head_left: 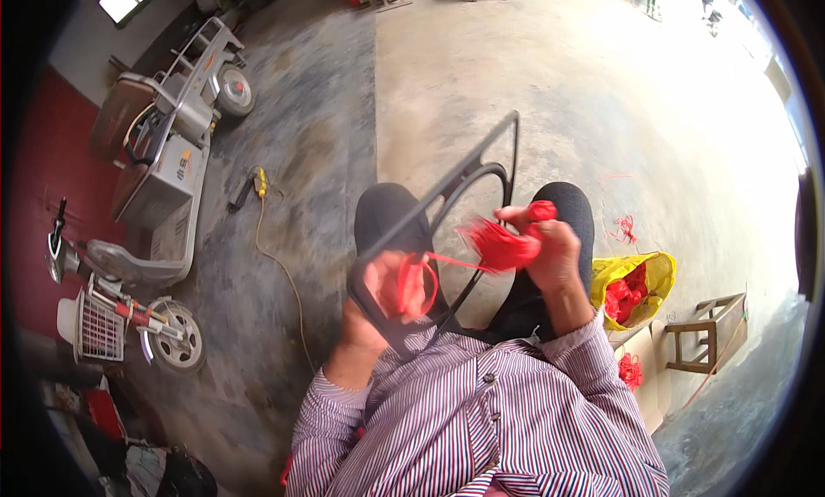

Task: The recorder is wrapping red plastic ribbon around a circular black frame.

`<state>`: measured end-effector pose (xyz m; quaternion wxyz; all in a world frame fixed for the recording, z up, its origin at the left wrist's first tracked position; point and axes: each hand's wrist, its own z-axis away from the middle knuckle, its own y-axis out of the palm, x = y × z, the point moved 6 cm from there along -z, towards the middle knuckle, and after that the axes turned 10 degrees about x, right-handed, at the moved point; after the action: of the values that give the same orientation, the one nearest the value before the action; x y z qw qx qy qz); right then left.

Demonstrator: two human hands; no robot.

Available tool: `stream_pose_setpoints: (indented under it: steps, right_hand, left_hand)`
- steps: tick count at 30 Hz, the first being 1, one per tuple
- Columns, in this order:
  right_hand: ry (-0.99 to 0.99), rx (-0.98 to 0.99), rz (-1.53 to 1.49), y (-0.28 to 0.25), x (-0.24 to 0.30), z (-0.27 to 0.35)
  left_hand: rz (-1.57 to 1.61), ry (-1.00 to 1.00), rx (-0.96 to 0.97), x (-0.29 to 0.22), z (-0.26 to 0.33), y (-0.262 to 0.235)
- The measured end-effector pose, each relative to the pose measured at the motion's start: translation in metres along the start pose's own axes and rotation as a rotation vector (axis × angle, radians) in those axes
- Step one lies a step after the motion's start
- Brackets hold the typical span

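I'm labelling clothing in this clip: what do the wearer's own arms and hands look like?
The left hand and right hand are ungloved, with no watch visible. Both arms wear long, white fabric sleeves with narrow dark and red stripes, ending short of the wrists. No cables or markings show; blur hides finer finger detail.

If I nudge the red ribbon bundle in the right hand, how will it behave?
Probably floppy: the red ribbon bundle fans out loosely. Likely light: the right hand alone holds it. It may tug the red strip running toward the left hand.
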<state>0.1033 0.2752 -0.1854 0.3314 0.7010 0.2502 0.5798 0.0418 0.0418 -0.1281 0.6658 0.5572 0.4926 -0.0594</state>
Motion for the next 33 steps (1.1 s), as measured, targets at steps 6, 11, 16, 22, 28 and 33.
stream_pose_setpoints:
  steps: [6, 11, 16, 22, 28, 33]
  right_hand:
    - [-0.286, 0.445, -0.32, 0.018, 0.085, 0.037]
    - [-0.358, 0.342, -0.173, 0.037, 0.112, 0.057]
    - [-0.29, 0.256, -0.093, 0.035, 0.096, 0.061]
    - [-0.201, 0.208, -0.113, 0.026, 0.081, 0.061]
    - [-0.114, -0.239, -0.247, -0.037, 0.055, 0.037]
    - [0.092, 0.045, 0.033, 0.063, 0.02, 0.014]
  left_hand:
    - [-0.054, 0.004, -0.041, -0.016, 0.003, -0.029]
    - [-0.089, 0.036, 0.012, -0.018, -0.001, -0.021]
    - [-0.15, 0.068, -0.025, -0.024, -0.003, -0.025]
    - [-0.145, 0.095, 0.03, -0.029, 0.001, -0.025]
    - [-0.2, 0.034, -0.144, -0.025, 0.004, -0.033]
    - [-0.281, 0.053, -0.138, -0.024, 0.0, -0.02]
